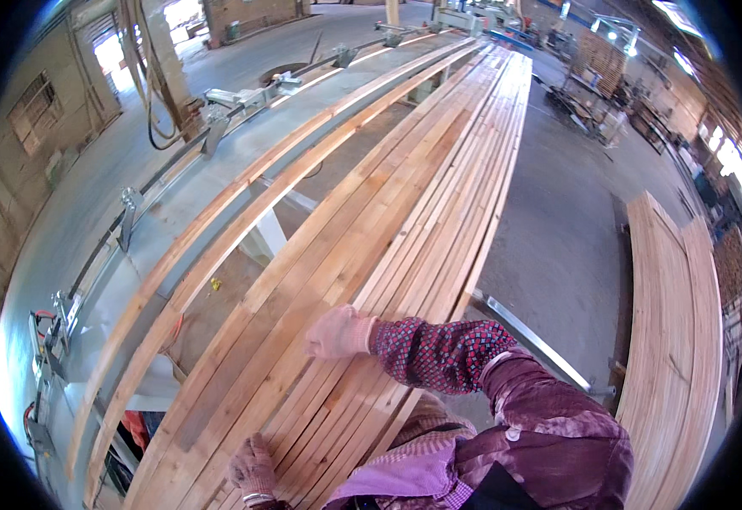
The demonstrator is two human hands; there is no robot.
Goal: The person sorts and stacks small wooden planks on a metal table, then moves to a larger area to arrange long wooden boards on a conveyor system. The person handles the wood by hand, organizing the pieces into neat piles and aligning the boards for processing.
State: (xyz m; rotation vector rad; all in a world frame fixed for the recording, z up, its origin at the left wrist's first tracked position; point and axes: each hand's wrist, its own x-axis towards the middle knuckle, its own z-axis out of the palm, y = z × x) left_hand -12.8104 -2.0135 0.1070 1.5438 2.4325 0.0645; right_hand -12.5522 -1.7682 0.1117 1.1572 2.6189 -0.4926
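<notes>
Long pale wooden strips (337, 255) lie side by side in a wide bundle that runs away from me. Flat ones form the left part; narrower ones are packed closely on the right. My right hand (341, 332), in a pinkish work glove, reaches across from the right with fingers curled on a strip at the step between the two parts. Closer to me, my left hand (253, 467), gloved as well, bends its fingers over a strip near the bundle's near end. The fingertips of both hands are hidden.
Left of the bundle, two separate strips (209, 265) rest along a long grey machine bed (162, 246) with metal clamps (128, 217). A metal bar (537, 340) juts out at right. Beyond it stands a stack of boards (664, 340). Hoses (151, 85) hang at upper left.
</notes>
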